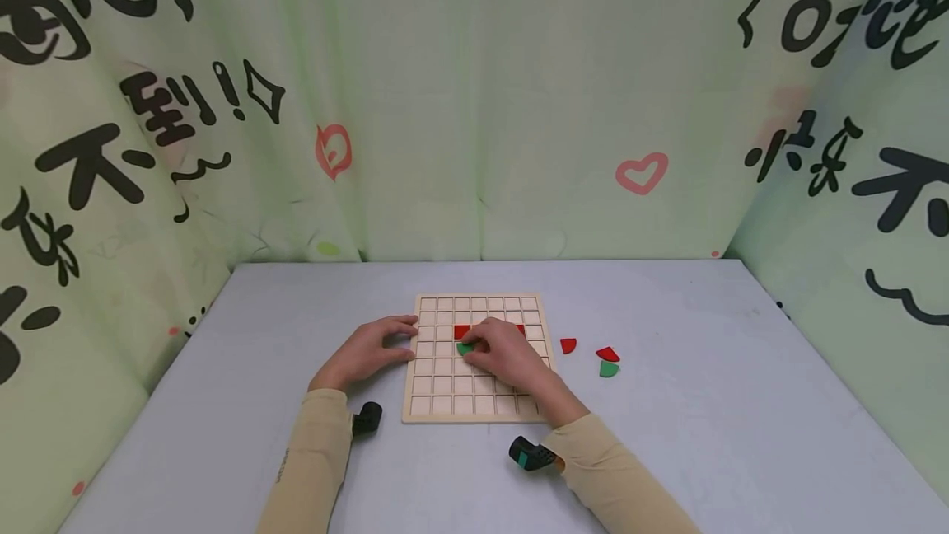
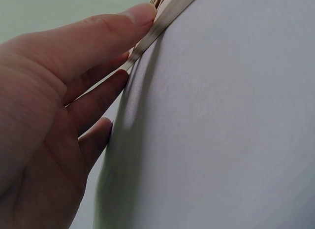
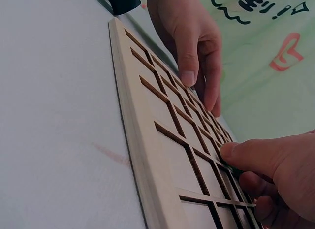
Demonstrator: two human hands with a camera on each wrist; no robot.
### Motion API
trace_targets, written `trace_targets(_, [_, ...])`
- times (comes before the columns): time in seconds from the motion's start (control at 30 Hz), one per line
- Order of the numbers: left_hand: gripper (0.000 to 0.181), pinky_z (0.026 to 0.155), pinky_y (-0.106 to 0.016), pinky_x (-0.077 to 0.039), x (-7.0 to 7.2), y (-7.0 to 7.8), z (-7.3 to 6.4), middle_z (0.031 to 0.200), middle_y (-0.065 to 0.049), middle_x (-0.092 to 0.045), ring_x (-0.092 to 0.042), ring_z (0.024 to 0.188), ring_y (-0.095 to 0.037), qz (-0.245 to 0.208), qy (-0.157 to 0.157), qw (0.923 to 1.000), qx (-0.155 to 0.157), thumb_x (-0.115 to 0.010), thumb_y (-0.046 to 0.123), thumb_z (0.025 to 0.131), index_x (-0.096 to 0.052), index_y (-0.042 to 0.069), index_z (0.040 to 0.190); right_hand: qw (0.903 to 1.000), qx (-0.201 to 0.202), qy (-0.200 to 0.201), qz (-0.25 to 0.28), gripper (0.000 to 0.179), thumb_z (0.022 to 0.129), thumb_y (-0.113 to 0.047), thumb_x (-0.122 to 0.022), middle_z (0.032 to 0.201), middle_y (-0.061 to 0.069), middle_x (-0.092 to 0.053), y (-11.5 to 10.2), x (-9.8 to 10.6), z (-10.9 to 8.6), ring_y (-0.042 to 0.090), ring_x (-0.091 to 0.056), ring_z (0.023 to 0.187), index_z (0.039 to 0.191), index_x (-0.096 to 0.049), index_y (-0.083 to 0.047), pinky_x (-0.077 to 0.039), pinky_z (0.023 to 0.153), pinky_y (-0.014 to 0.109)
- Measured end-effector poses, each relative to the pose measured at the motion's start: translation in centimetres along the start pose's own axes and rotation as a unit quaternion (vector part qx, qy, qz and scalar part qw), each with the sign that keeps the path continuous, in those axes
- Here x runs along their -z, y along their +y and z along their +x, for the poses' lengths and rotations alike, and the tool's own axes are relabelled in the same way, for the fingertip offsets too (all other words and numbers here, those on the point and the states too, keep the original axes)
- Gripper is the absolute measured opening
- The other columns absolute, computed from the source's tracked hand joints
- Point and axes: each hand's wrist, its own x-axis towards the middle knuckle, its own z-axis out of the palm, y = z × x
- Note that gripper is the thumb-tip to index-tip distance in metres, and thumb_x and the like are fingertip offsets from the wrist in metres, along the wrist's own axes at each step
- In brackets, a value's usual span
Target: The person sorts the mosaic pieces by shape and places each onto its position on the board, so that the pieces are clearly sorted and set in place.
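desk (image 1: pixel 222 460): pale, flat; it carries the board between its left and right edges, a little in from the far edge.
board (image 1: pixel 474 418): gridded, with a raised rim, looks like wood; likely stiff and fairly light, apt to slide if pushed sideways. Best steadied by the rim, at the left edge or a near corner.
right hand (image 1: pixel 507 350): over the middle of the board, thumb and forefinger pinching the green piece.
left hand (image 1: pixel 366 348): at the board's left edge, towards the far corner, thumb and fingers apart; the thumb tip touches the rim, and the hand grips nothing.
red tiles: one (image 1: pixel 461 331) on the grid by the right hand's fingertips, another (image 1: pixel 521 328) nearer the board's right edge; whether they join behind the hand cannot be told.
loose wedges: a red one (image 1: pixel 568 345) just beyond the board's right edge; farther towards the desk's right edge another red (image 1: pixel 608 353), with a green (image 1: pixel 609 369) close against its near side.
green piece (image 1: pixel 464 348): at the grid, just nearer than the left red tile, partly hidden by the fingers. Probably light, thin, stiff, perhaps smooth enough to slip; two opposite edges look the place to pinch, as its face gives little hold.
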Motion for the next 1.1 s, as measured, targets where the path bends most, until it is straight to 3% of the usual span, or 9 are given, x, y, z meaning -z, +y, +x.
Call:
trace_targets(0.43, [0.040, 0.114, -0.049, -0.032, -0.06, -0.06, -0.07, 0.146, -0.005, -0.050, -0.037, 0.140, -0.030, 0.000, -0.001, 1.0000, -0.006, -0.075, 0.017, 0.088, -0.066, 0.007, 0.125, 0.9996, -0.004, 0.024, -0.012, 0.016, 0.087, -0.016, -0.076, 0.095, -0.001, -0.061, -0.14, -0.43, 0.09, 0.012, -0.052, 0.080, 0.101, -0.075, -0.010, -0.048, 0.069, 0.025])
trace_targets(1.1, [0.040, 0.114, -0.049, -0.031, 0.01, -0.15, -0.06, 0.145, -0.006, -0.050, -0.037, 0.140, -0.031, 0.004, 0.001, 0.9999, -0.015, -0.074, 0.019, 0.088, -0.066, 0.006, 0.125, 0.9997, -0.014, 0.016, -0.015, 0.015, 0.089, -0.017, -0.073, 0.093, -0.001, -0.059, -0.13, -0.42, 0.23, 0.011, -0.052, 0.079, 0.102, -0.075, -0.010, -0.048, 0.068, 0.023])
